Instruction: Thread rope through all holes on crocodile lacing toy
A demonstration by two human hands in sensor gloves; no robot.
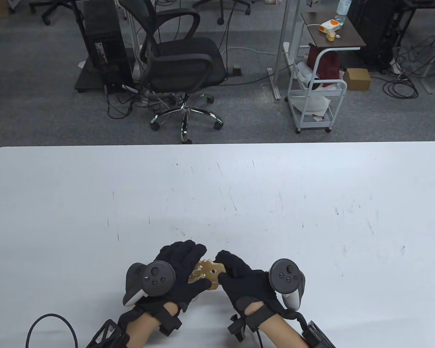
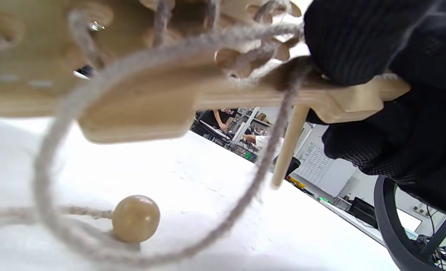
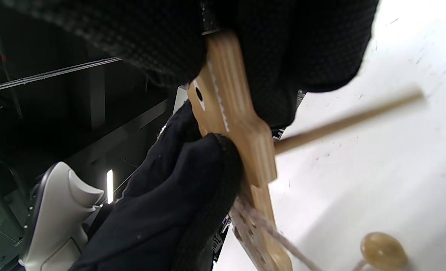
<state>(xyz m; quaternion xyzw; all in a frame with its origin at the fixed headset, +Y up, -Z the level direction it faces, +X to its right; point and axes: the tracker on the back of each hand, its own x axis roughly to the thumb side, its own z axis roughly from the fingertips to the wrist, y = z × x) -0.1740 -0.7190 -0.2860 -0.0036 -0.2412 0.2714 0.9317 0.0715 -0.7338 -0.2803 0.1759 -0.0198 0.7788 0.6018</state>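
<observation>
The wooden crocodile toy (image 1: 209,272) is held above the table near the front edge, between both gloved hands. My left hand (image 1: 197,270) grips its left part, fingers over the top and thumb beneath. My right hand (image 1: 223,269) pinches its right end. In the left wrist view the toy (image 2: 140,109) shows from below, with grey rope (image 2: 53,203) laced through several holes and hanging in a loop. A wooden needle (image 2: 287,148) pokes down through the toy beside a black glove (image 2: 358,41). The rope's wooden bead (image 2: 135,218) lies on the table. The right wrist view shows toy (image 3: 238,124), needle (image 3: 343,122) and bead (image 3: 383,250).
The white table (image 1: 275,203) stretches wide beyond the hands. A black cable (image 1: 50,326) loops at the front left. Behind the table stand an office chair (image 1: 181,65) and a white cart (image 1: 315,98) on the floor.
</observation>
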